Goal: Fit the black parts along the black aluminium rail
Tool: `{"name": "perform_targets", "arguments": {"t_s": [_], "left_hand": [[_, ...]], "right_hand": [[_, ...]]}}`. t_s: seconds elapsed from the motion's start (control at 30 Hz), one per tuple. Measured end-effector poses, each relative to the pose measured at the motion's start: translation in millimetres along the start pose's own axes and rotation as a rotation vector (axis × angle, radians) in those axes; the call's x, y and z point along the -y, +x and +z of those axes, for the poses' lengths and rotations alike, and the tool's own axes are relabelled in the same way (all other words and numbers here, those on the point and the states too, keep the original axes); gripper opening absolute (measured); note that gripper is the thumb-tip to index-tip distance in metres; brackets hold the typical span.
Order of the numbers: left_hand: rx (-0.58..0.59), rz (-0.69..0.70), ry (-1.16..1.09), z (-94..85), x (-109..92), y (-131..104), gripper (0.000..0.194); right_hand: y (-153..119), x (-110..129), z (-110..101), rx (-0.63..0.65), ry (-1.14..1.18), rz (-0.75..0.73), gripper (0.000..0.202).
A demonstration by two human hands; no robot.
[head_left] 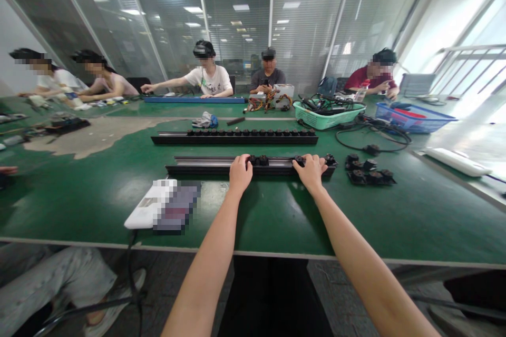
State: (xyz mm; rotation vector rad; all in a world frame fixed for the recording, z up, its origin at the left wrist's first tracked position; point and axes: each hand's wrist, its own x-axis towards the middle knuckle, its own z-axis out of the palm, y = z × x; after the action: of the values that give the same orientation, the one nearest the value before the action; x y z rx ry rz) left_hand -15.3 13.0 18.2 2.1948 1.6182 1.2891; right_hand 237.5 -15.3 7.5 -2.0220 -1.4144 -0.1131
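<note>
A long black channel rail (201,170) lies across the green table in front of me, with a few black socket-like blocks (263,160) set in it. My left hand (241,172) is closed at the middle of the rail, its fingertips on a block there. Further right, my right hand (313,172) is closed over the rail, thumb against another black block (298,160) and fingers near the right end. What lies under the fingers is partly hidden. Behind stands a second black rail (233,139) with a row of similar blocks along it.
Several loose black blocks (370,165) sit right of the rail. A white device (152,205) and a dark phone-like slab lie front left. Beyond are a green basket (324,120), a blue basket (419,121), cables and gloves (204,120). Several people sit around the table.
</note>
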Motion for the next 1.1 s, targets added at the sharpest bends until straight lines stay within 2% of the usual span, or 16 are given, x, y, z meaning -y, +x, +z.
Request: {"name": "perform_targets", "arguments": {"t_s": [1.1], "left_hand": [[-0.001, -0.002, -0.002, -0.1, 0.3, 0.2, 0.028]], "right_hand": [[2.5, -3.3, -6.6, 0.004, 0.005, 0.034, 0.041]]}}
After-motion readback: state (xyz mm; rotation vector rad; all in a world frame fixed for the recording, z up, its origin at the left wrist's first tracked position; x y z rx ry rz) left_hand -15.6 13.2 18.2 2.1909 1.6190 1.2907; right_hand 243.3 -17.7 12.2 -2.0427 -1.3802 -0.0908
